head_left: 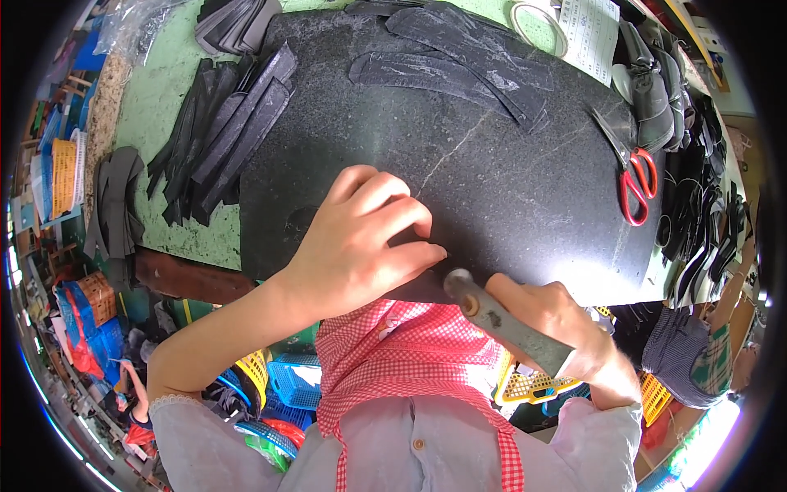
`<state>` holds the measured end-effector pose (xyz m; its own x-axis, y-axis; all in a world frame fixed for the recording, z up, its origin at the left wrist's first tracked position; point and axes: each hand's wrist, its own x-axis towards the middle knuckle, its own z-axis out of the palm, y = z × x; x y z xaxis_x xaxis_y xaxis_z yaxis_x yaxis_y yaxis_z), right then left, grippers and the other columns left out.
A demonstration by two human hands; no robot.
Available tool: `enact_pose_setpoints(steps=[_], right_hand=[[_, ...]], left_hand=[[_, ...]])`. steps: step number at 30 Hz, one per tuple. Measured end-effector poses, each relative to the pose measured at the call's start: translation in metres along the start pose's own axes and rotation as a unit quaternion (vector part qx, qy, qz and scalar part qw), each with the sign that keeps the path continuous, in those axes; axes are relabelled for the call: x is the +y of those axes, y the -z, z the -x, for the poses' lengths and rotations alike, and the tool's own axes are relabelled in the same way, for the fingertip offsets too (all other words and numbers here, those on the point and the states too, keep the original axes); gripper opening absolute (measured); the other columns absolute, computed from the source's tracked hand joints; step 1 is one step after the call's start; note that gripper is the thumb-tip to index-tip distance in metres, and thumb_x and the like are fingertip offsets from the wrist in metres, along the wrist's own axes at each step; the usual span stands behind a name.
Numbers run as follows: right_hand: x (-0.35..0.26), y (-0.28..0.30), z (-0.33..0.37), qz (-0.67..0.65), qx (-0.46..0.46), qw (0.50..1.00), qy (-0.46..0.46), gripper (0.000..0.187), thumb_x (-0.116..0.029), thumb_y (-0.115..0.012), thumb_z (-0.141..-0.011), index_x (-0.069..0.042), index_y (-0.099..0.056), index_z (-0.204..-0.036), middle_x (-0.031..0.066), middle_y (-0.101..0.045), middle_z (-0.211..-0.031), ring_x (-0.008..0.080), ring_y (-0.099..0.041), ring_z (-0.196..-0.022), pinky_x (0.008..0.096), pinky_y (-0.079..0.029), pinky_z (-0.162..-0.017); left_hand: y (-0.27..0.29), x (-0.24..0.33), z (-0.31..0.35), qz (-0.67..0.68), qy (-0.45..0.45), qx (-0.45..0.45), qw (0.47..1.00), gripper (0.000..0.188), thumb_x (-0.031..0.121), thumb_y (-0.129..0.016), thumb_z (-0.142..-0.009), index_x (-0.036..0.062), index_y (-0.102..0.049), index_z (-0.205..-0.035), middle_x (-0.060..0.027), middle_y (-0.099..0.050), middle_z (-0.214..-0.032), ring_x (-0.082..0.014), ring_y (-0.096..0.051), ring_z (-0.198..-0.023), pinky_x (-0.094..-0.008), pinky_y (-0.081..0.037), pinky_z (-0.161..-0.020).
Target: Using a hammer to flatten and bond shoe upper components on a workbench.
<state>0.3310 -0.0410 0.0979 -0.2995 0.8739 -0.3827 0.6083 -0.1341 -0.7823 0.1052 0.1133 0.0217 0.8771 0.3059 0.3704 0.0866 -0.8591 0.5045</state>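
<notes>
My left hand (365,234) is over the black work mat (525,197), its fingers curled and bent down at the near edge. Something dark shows under the fingers, but I cannot make out what they press or pinch. Close by on the right, my right hand (553,312) is closed round a hammer. The grey metal hammer head (520,332) is raised toward me and hides part of this hand; its round face points at my left fingertips. Red-handled scissors (633,184) lie partly open at the mat's right side.
Dark strap-like pieces (459,70) lie at the mat's far side, with more strips (225,131) at the left. Bundled black pieces (705,197) line the right edge. A roll of tape (539,29) and a paper sheet (588,37) lie far right. Blue baskets (293,384) stand below the table.
</notes>
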Motion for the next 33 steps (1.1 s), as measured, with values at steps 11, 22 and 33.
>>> enact_pose_setpoints(steps=[11, 22, 33], right_hand=[[-0.010, 0.006, -0.001, 0.035, 0.099, 0.992, -0.065, 0.028, -0.010, -0.068, -0.092, -0.002, -0.053, -0.113, 0.0211, -0.065, -0.075, 0.0425, -0.071, -0.071, 0.0488, -0.055, -0.061], [-0.010, -0.002, -0.025, 0.078, 0.020, 0.997, 0.013, 0.025, -0.014, -0.066, -0.095, -0.002, -0.051, -0.111, 0.0215, -0.065, -0.076, 0.0435, -0.071, -0.075, 0.0527, -0.053, -0.062], [-0.031, 0.014, -0.050, 0.098, 0.062, 0.993, 0.029, 0.023, -0.010, -0.064, -0.095, -0.002, -0.049, -0.110, 0.0210, -0.067, -0.080, 0.0445, -0.070, -0.076, 0.0531, -0.054, -0.064]], left_hand=[[0.000, -0.004, 0.000, -0.057, -0.094, 0.012, 0.994, 0.029, 0.020, -0.076, -0.072, 0.0215, -0.081, -0.101, 0.0036, -0.067, -0.101, -0.0204, -0.061, -0.098, -0.0433, -0.051, -0.092], [0.016, -0.021, 0.011, 0.019, 0.022, -0.020, 0.999, 0.029, 0.021, -0.090, -0.066, 0.0224, -0.081, -0.093, 0.0043, -0.067, -0.098, -0.0237, -0.060, -0.096, -0.0422, -0.047, -0.085], [0.030, -0.029, 0.030, -0.046, -0.019, 0.040, 0.998, 0.030, 0.017, -0.088, -0.063, 0.0198, -0.080, -0.092, 0.0036, -0.065, -0.097, -0.0235, -0.060, -0.099, -0.0441, -0.048, -0.086]])
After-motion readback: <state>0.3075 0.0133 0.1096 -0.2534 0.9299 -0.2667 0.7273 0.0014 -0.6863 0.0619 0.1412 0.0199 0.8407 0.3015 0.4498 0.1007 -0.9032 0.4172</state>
